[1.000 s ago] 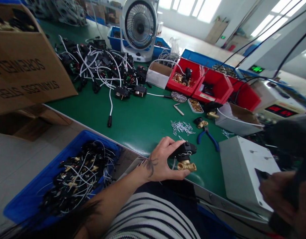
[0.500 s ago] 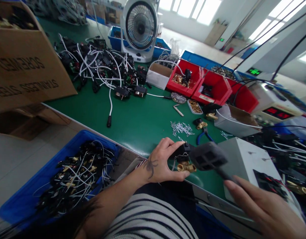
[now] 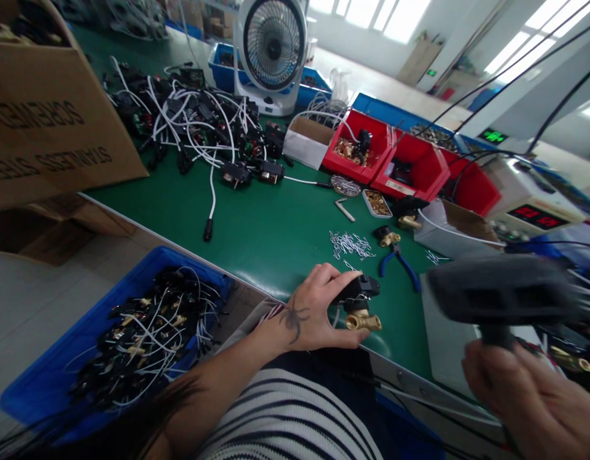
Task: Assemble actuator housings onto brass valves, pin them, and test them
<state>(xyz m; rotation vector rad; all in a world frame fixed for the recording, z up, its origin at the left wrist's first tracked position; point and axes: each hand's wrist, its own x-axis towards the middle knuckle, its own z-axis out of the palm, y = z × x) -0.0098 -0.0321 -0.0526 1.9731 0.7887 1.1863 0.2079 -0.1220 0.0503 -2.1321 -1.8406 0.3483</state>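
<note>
My left hand (image 3: 318,310) grips a black part with a brass valve body (image 3: 363,321) at the green table's front edge, thumb near the brass and fingers behind the black housing. Raised at the right, my right hand (image 3: 529,396) is closed round the handle of a dark hammer (image 3: 500,291), whose head is blurred. Beyond the left hand lie a pile of small silver clips (image 3: 349,245), blue-handled pliers (image 3: 396,259) and another brass fitting (image 3: 388,237).
A blue crate (image 3: 36,377) of wired parts stands low at the left. Cardboard box (image 3: 59,128), fan (image 3: 273,48), tangled white cables (image 3: 194,121) and red bins (image 3: 414,167) line the table. A white box (image 3: 443,338) is beside the hammer.
The hammer and my right hand have moved right and up, away from the brass part. My left hand still holds the part, now more fully visible.
</note>
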